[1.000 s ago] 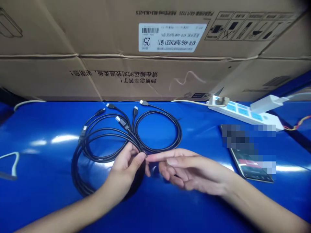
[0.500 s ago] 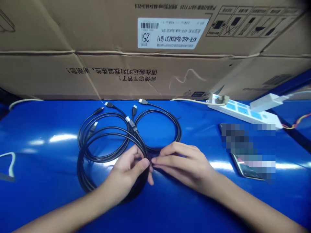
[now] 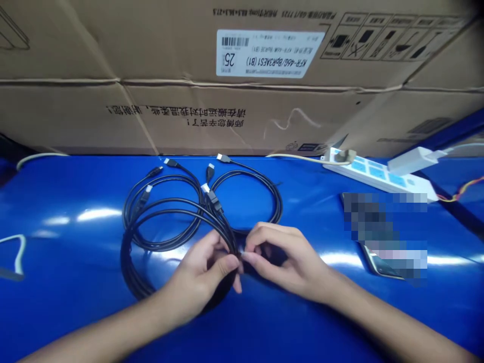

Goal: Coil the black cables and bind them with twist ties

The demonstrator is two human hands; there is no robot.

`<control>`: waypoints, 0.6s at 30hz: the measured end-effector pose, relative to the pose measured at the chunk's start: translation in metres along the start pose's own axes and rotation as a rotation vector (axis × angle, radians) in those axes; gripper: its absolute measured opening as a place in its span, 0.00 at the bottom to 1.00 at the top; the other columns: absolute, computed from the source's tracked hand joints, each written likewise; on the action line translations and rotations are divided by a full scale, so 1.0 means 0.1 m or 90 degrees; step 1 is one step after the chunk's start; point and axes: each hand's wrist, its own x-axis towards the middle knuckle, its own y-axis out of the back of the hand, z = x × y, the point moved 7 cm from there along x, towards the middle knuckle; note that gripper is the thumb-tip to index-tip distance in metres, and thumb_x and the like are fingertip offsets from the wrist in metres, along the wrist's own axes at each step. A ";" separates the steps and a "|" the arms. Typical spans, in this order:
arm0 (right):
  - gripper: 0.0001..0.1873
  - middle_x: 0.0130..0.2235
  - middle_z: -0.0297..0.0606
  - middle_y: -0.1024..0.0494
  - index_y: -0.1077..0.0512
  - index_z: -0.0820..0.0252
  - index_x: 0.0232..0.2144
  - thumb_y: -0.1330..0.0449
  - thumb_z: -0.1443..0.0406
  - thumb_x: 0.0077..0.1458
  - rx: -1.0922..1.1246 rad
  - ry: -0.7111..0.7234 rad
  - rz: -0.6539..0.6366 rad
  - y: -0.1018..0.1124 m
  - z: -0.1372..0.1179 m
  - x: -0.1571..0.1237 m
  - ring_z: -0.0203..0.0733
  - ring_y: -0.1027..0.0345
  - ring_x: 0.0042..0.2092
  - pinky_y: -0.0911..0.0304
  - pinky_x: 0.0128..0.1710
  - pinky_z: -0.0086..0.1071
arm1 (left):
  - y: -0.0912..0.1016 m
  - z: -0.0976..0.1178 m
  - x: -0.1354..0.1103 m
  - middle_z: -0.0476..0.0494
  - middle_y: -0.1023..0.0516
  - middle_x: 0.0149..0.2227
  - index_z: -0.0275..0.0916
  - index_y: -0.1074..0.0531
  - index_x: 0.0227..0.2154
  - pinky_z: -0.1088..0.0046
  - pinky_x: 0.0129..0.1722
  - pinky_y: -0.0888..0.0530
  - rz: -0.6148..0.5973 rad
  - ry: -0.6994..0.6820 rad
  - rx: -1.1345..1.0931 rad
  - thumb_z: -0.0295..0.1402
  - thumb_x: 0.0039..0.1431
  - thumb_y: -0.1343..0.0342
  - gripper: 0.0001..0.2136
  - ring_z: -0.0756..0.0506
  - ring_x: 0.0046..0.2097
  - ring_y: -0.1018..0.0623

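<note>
A coiled black cable point(image 3: 130, 262) with pale metal plugs at its ends is gripped at its right side by my left hand point(image 3: 212, 267), thumb on top and fingers beneath. Close against that same spot, my right hand point(image 3: 287, 257) has thumb and index finger pinched together. What the pinch holds, if anything, is too small to make out. Behind the held coil, a second coiled black cable point(image 3: 161, 248) lies on the table at the left. A third coiled black cable point(image 3: 278, 194) rests to its right, partly hidden by my right hand.
The blue table point(image 3: 317, 327) reaches back to a large cardboard box point(image 3: 181, 116). At the right are a white power strip point(image 3: 372, 179) with a white charger point(image 3: 412, 160) and a phone point(image 3: 381, 267), partly blurred out. A pale loop point(image 3: 18, 257) lies at the left edge.
My left hand and the held coil have shifted slightly right. The fingers of my right hand have bent more, and its thumb and index finger now pinch beside the cable.
</note>
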 end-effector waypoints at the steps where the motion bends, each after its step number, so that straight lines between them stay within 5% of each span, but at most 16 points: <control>1: 0.07 0.29 0.33 0.24 0.26 0.59 0.32 0.38 0.64 0.64 0.027 -0.037 -0.003 -0.01 0.03 0.00 0.34 0.32 0.29 0.38 0.30 0.27 | 0.00 0.01 0.00 0.51 0.23 0.28 0.40 0.29 0.36 0.71 0.38 0.29 -0.001 -0.005 -0.018 0.45 0.66 0.42 0.13 0.47 0.31 0.23; 7: 0.14 0.27 0.32 0.24 0.29 0.59 0.31 0.36 0.56 0.63 0.328 -0.271 -0.052 -0.17 0.22 -0.02 0.33 0.35 0.28 0.41 0.27 0.26 | -0.03 0.07 0.02 0.50 0.22 0.29 0.39 0.29 0.35 0.71 0.38 0.27 -0.002 -0.021 -0.098 0.47 0.63 0.38 0.15 0.47 0.30 0.22; 13: 0.22 0.21 0.26 0.33 0.31 0.61 0.25 0.30 0.51 0.55 0.621 -0.458 -0.089 -0.35 0.29 -0.12 0.27 0.48 0.20 0.56 0.18 0.22 | 0.06 0.12 0.05 0.51 0.22 0.29 0.39 0.28 0.35 0.72 0.34 0.27 0.054 -0.058 -0.104 0.45 0.62 0.37 0.14 0.49 0.27 0.23; 16: 0.21 0.20 0.26 0.34 0.32 0.60 0.24 0.32 0.52 0.57 0.538 -0.424 -0.062 -0.28 0.28 -0.10 0.27 0.48 0.20 0.54 0.18 0.22 | 0.18 0.14 0.10 0.52 0.23 0.27 0.38 0.29 0.33 0.73 0.32 0.27 0.106 -0.078 -0.107 0.46 0.60 0.35 0.16 0.49 0.26 0.23; 18: 0.14 0.24 0.29 0.28 0.28 0.59 0.29 0.33 0.56 0.60 0.361 -0.308 0.011 -0.11 0.24 -0.04 0.30 0.40 0.22 0.45 0.20 0.23 | 0.23 0.13 0.13 0.51 0.22 0.26 0.38 0.29 0.32 0.72 0.33 0.26 0.110 -0.080 -0.118 0.46 0.60 0.35 0.16 0.49 0.27 0.22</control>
